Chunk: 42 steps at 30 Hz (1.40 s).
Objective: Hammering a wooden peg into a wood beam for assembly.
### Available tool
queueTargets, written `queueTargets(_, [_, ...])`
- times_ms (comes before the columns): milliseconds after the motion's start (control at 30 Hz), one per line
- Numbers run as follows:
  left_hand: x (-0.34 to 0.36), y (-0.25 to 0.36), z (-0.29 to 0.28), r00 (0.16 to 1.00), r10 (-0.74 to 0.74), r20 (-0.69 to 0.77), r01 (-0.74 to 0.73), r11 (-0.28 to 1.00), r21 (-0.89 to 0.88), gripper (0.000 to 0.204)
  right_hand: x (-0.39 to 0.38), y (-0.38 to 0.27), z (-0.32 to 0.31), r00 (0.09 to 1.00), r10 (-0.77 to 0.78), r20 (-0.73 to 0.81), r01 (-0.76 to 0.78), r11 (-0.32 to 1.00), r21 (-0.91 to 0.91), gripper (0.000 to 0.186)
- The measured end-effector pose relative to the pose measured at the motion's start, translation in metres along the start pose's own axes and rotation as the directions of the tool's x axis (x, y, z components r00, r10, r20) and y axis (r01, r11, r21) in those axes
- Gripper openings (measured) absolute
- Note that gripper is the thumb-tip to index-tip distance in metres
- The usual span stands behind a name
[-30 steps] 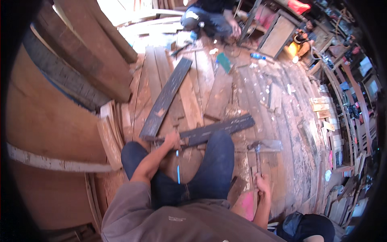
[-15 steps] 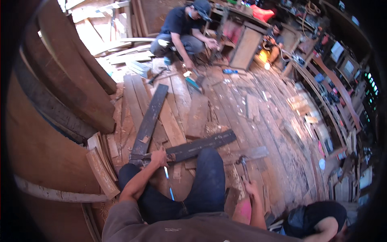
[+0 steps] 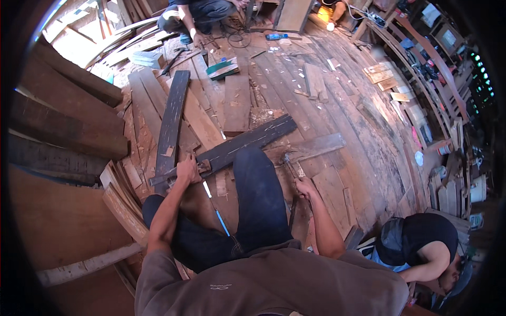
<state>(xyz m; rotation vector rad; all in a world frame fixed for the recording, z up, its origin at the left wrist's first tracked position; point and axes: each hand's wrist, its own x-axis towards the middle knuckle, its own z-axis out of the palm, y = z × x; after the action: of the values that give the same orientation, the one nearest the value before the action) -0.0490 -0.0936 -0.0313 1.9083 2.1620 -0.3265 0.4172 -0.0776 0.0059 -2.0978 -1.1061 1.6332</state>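
Note:
I kneel with my left hand (image 3: pixel 187 169) closed on a tool (image 3: pixel 205 166), hard to make out, at the left end of a dark weathered board (image 3: pixel 242 139) that lies crosswise in front of my knees. A second dark board (image 3: pixel 172 117) runs away from me, its near end by that hand. My right hand (image 3: pixel 304 187) grips the handle of a hammer (image 3: pixel 287 160), its head over a pale plank (image 3: pixel 319 147) beside my right knee.
Large wooden panels (image 3: pixel 66 113) stand at left, beside stacked offcuts (image 3: pixel 124 205). A crouching co-worker (image 3: pixel 187 16) reaches down near a green piece (image 3: pixel 221 68). Another person (image 3: pixel 421 247) bends low at lower right. Cluttered timber framing (image 3: pixel 432 95) lines the right.
The view has shifted. My right hand, still on the hammer, has moved a little forward and inward. The co-worker ahead has reached to the floor, and the green piece has moved.

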Motion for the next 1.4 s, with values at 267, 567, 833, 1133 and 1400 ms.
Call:
queueTargets(267, [0.018, 0.016, -0.135, 0.983, 0.169, -0.078, -0.156, 0.976, 0.149, 0.081, 0.023, -0.005, 0.014, 0.978, 0.058, 0.199, -0.011, 0.973, -0.231, 0.020])
queueTargets(567, [0.062, 0.076, -0.269, 0.956, 0.283, -0.078, -0.235, 0.898, 0.373, 0.061, 0.059, -0.061, 0.062, 0.922, 0.098, 0.375, 0.032, 0.945, -0.327, 0.020])
queueTargets(833, [0.023, 0.104, -0.254, 0.852, 0.422, -0.310, -0.271, 0.861, 0.430, 0.012, 0.125, -0.098, 0.070, 0.914, 0.004, 0.406, 0.051, 0.991, -0.125, 0.029])
queueTargets(1133, [-0.025, 0.095, -0.197, 0.948, 0.269, -0.173, -0.225, 0.945, 0.236, 0.060, 0.114, -0.030, 0.112, 0.985, -0.144, 0.091, 0.147, 0.988, -0.036, 0.036])
queueTargets(1400, [-0.015, 0.071, -0.176, 0.910, 0.292, -0.294, -0.253, 0.954, 0.163, 0.087, 0.067, -0.064, 0.107, 0.977, -0.195, 0.088, 0.178, 0.970, 0.164, 0.034])
